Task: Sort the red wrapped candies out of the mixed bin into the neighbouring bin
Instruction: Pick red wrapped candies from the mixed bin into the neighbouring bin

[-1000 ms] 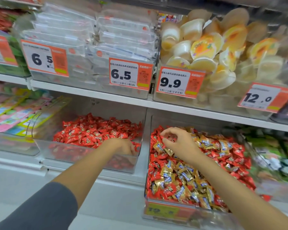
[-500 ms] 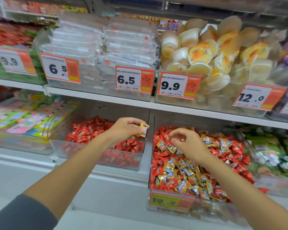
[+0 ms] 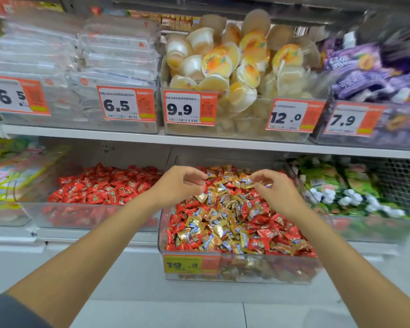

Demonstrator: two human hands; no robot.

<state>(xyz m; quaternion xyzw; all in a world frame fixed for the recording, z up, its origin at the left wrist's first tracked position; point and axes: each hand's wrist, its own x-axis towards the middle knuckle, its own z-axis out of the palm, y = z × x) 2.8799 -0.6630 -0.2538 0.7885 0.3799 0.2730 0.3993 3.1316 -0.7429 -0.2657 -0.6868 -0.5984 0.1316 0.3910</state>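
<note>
The left hand (image 3: pixel 178 185) has a slack grip: fingers loosely curled, thumb apart from them, nothing visible between. The right hand (image 3: pixel 273 192) draws its fingertips (image 3: pixel 262 176) toward the thumb. A scrap of wrapper shows at the tips, but blur hides whether it is pinched or just lies on the heap, so I cannot tell the state of that grip.

Both hands hover over the back of the mixed bin (image 3: pixel 258 271), where gold candies (image 3: pixel 223 185) pile thickest. The red candies (image 3: pixel 258 243) show mostly toward the front and left side, mingled with gold. Just to the left, wall beside wall, the red bin (image 3: pixel 81 217) holds only red wrappers as far as I can see.

The risks, as I judge them: the 2 kinds interleave tightly, so a hurried pinch could lift gold along with red — or gold alone. The wrappers look slick, so a lightly held candy could slip while crossing the 2 bin walls and fall short.
</note>
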